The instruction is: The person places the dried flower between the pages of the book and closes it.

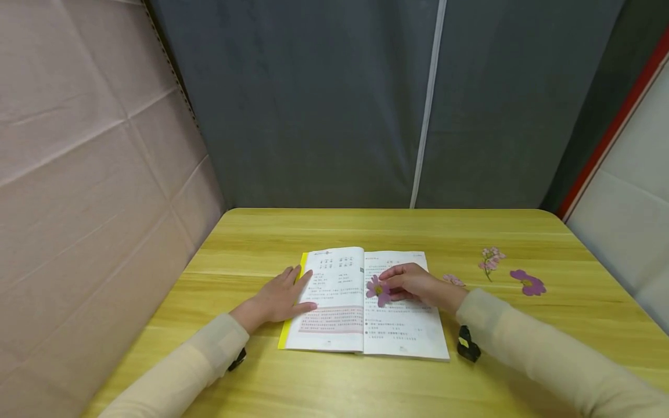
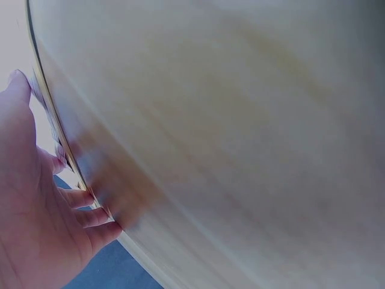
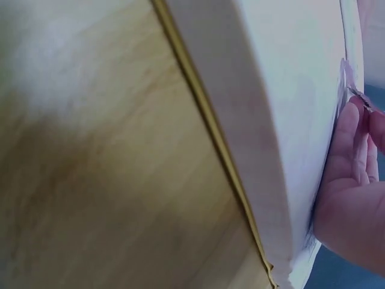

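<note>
An open book with printed pages and a yellow cover edge lies flat on the wooden table. My left hand rests at the left page's outer edge, fingers spread and fairly straight. Over the right page, my right hand pinches a pressed purple flower with a yellowish centre between thumb and fingers. The right wrist view shows that flower edge-on at the fingertips, close to the page. Whether it touches the paper I cannot tell. In the left wrist view, the left hand's fingertips meet the table beside the book.
Right of the book lie a pink flower sprig, a purple flower piece and a small pink blossom partly behind the right wrist. The wooden table ends at a dark grey curtain. Pale cloth walls stand either side.
</note>
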Motion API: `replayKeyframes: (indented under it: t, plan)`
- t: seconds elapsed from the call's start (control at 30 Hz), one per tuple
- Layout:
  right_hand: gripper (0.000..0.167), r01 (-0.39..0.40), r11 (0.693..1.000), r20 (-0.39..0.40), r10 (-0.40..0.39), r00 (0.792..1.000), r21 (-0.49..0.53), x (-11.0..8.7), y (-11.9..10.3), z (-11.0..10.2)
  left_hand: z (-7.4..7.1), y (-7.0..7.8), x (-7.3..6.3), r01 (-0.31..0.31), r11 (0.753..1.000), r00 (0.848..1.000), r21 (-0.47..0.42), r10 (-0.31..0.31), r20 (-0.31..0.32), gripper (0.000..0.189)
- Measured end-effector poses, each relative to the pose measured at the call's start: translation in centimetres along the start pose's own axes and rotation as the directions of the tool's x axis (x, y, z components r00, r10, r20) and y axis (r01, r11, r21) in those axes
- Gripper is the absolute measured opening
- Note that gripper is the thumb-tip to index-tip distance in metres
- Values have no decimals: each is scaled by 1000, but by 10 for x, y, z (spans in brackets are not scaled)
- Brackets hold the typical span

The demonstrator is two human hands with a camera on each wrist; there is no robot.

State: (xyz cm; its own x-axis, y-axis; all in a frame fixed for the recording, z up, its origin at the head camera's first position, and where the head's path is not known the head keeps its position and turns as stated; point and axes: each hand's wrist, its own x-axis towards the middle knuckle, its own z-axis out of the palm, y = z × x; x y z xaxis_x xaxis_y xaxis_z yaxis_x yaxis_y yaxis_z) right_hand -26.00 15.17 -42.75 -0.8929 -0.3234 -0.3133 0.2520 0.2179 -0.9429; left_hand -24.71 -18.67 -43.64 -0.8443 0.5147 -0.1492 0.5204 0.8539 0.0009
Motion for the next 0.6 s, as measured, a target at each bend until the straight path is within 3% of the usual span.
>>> replayKeyframes:
  t: [0.43, 0.6]
  plan:
    - [15, 50, 984, -80, -64, 995, -169, 0, -2, 9, 0, 0, -1, -16, 1000, 1000, 9, 16, -15, 88]
    - [16, 130, 960, -70, -152, 986, -246, -2, -5, 7, -1, 0, -2, -12, 1000, 1000, 10, 12, -11, 88]
